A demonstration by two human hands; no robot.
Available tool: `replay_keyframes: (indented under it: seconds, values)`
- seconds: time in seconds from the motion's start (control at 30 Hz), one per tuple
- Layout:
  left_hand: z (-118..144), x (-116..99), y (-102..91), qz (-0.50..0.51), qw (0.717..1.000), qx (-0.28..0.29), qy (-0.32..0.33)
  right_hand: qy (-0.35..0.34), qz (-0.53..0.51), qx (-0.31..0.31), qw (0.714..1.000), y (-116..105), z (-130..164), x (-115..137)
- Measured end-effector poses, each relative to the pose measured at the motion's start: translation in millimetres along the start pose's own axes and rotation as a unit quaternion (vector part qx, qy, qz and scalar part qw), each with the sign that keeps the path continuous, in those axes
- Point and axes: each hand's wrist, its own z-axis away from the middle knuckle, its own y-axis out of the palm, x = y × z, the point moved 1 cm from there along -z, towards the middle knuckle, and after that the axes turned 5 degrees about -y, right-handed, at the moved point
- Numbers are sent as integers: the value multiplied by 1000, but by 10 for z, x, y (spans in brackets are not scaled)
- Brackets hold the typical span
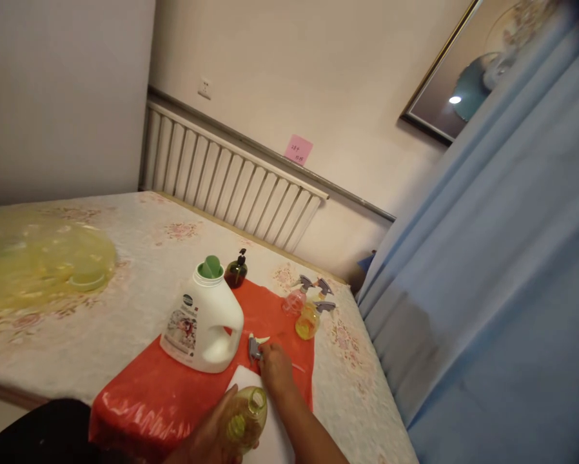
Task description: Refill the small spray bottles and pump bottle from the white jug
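My left hand (216,422) is wrapped round a clear yellow-green spray bottle (245,417), tilted, with its mouth uncovered. To its upper right, my right hand (276,368) is closed on a grey trigger spray head (255,348); a thin pale tube (298,367) sticks out on the other side of the hand. A large white detergent jug (207,325) stands left of the right hand, a green cap (211,266) resting in its opening. Beneath the bottle lies a white sheet or board (274,433) on a red plastic cover (144,393).
Pink and yellow spray bottles (307,322) with grey triggers stand at the cover's right edge. Behind the jug is a dark pump bottle (236,270). A yellow translucent plastic heap (38,258) lies left on the floral bedspread (149,238). Blue curtain (502,270) hangs on the right.
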Motion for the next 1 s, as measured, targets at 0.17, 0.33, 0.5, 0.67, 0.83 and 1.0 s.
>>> replay_keyframes:
  seconds: [0.17,0.33,0.5,0.67,0.83,1.0]
  values:
    - [10,-4,2,12,1000,6,-2,-13,9,-10,1000,-82,-55,76]
    - [36,-28,62,23,1000,12,-2,-26,-43,-60,997,-528,-119,116]
    - [53,-26,86,16,1000,-17,5,-19,-140,-134,981,-1218,-168,270]
    - [33,-14,78,10,999,-34,7,-13,-244,-185,952,-1867,16,565]
    - [25,-20,111,0,999,-35,14,-30,-409,-223,884,-2122,243,833]
    - [43,-11,128,3,999,-38,16,-31,-433,-213,875,-2084,374,954]
